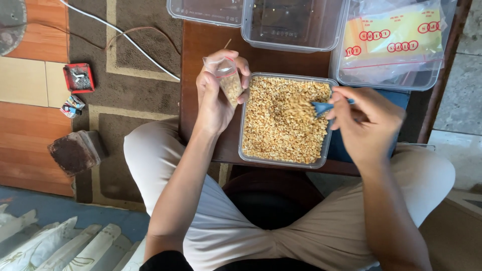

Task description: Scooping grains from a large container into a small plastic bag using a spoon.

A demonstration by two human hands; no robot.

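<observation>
- Nearest, the person's crossed legs [301,231] in pale trousers, with both forearms reaching forward over a low wooden table [201,75].
- Left hand [213,95]: clenched round a small clear plastic bag [228,80], held upright above the table's left part, partly filled with grain. Thin film, judged soft, light and slippery; best pinched at the open mouth so it stays spread.
- Right hand [369,123]: grasping a blue scoop [324,107], its bowl loaded and resting over the grain.
- Between the hands, a clear rectangular tub [244,145] full of loose golden grain [281,130]; judged free-flowing, easily spilled.
- Farther off, empty clear containers [291,25] and one holding yellow packets [391,35].
</observation>
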